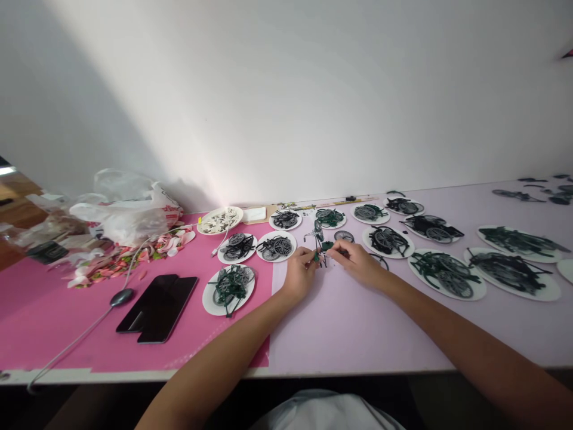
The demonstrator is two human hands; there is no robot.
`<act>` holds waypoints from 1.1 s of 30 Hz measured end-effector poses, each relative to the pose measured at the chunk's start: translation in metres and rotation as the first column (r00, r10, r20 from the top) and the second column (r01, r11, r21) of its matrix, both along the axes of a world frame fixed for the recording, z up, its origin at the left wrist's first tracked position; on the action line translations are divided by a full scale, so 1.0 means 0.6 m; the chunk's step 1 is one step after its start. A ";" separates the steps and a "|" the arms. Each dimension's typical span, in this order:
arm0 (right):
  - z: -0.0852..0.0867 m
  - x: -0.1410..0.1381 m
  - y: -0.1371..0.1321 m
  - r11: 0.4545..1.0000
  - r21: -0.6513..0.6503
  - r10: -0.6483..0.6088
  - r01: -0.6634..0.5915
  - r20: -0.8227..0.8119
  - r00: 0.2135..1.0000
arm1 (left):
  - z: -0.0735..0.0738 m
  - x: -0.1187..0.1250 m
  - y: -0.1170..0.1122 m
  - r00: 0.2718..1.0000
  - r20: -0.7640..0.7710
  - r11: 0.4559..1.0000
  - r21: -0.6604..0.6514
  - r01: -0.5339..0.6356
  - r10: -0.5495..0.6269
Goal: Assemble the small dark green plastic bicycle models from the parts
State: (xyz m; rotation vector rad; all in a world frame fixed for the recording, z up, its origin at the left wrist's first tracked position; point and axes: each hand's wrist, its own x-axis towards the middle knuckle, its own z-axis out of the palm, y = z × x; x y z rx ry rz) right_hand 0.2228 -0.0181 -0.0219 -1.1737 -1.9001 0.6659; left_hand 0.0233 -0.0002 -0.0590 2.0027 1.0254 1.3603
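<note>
My left hand [301, 273] is closed in a pinch on the lower part of a partly built model bicycle [319, 232], dark green and grey, which stands up between my hands. Close by on the right, my right hand [356, 261] has its fingertips pressed together at a small dark green part [328, 245] on the bicycle. Exactly how that part meets the frame is too small to make out. Just behind my right hand lies a loose grey spoked wheel [344, 236]. Another dark wheel [380, 261] is partly hidden by that hand.
White plates of bicycle parts, such as this plate [208, 297], stand on both sides. A bowl of small pale pieces [220, 221], plastic bags [129, 209], artificial petals [134, 257], two dark phones or tablets [163, 310] and a mouse-like device [122, 297] with its cable occupy the left.
</note>
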 end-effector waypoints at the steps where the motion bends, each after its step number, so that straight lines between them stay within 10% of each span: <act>1: 0.001 0.000 -0.002 1.000 -0.005 0.006 -0.006 0.001 1.000 | 0.001 0.000 0.000 1.000 -0.004 1.000 0.001 -0.001 0.001; 33: 0.013 -0.002 -0.012 0.990 -0.131 0.049 -0.046 0.022 0.999 | 0.004 -0.002 -0.001 1.000 0.010 1.000 -0.022 -0.002 0.002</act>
